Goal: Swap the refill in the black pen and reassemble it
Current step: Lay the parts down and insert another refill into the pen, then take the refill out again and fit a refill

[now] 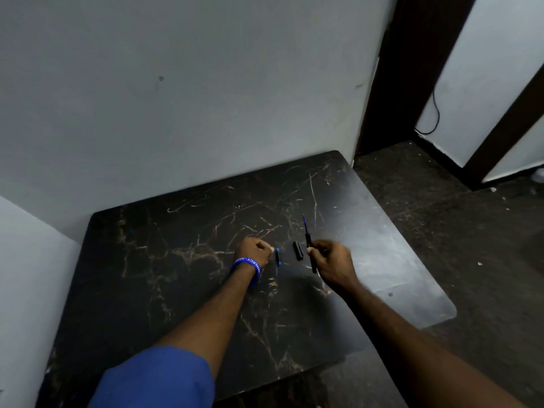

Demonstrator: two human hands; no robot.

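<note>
My right hand (331, 265) grips the black pen barrel (309, 245), which stands nearly upright with a thin blue refill (305, 222) sticking out of its top. A short black pen piece (298, 250) lies on the table just left of that hand. Further left lies a small blue piece (278, 257). My left hand (255, 252), with a blue wristband, is curled into a fist on the table, its fingertips next to the blue piece. Whether it pinches something tiny is hard to tell.
The dark marble-patterned table (176, 275) stands in a corner against a white wall (206, 83). Its right edge meets a dark floor (456, 216), with a doorway (412, 69) at the back right.
</note>
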